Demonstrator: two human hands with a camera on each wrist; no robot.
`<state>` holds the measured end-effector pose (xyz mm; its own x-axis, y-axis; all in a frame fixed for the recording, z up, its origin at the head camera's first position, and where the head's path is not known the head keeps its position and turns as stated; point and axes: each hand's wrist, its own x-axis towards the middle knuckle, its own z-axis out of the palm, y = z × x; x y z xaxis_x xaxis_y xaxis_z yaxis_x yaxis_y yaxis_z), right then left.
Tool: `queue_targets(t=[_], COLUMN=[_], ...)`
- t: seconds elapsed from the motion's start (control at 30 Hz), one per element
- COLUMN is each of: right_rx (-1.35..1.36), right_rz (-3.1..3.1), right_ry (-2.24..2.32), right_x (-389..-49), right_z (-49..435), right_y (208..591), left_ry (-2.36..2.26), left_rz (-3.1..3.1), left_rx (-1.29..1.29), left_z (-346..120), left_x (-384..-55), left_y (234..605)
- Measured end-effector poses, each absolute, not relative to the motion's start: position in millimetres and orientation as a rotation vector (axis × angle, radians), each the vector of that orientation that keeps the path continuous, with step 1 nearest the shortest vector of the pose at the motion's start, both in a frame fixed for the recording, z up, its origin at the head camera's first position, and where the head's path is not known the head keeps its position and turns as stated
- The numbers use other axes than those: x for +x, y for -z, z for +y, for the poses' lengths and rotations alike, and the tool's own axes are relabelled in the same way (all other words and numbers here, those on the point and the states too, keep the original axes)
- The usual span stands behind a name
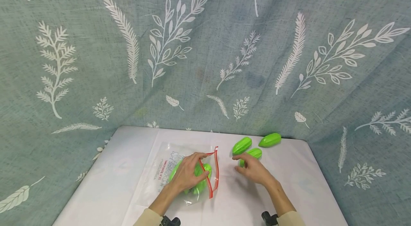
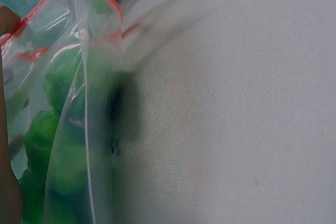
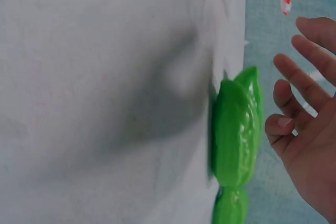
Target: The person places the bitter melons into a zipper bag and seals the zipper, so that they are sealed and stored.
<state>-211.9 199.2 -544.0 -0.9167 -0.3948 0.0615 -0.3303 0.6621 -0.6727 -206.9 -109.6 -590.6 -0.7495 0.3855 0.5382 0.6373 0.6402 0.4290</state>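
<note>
My left hand (image 1: 187, 175) holds a clear zip bag (image 1: 162, 169) at its red-edged mouth (image 1: 217, 170), fingers and thumb spreading the two edges apart. Several green vegetable-shaped pieces (image 2: 55, 145) lie inside, partly hidden by the hand and blurred by the plastic. My right hand (image 1: 255, 171) hovers to the right of the bag with its fingers loosely bent and nothing in them. Just beyond that hand is a glossy, ridged green cucumber-like piece (image 1: 256, 153), partly covered by it. In the right wrist view, a gap separates the fingers from the nearest green piece (image 3: 236, 135).
Two more such green pieces lie toward the back of the white-covered table (image 1: 308, 183), one at the left (image 1: 242, 145) and one farther right (image 1: 270, 140). A leaf-patterned blue-green cloth (image 1: 205, 58) hangs behind and along both sides.
</note>
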Motion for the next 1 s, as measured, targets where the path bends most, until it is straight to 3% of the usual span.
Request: queue_targets(t=[1.0], right_rx=[-0.418], right_rz=[2.985], right_ry=[0.970], right_x=[-232], right_z=[251], right_y=[546], left_ry=[0.857], left_rz=[-2.425], left_rx=[-0.806], left_z=[-111], left_x=[-208], left_y=[593])
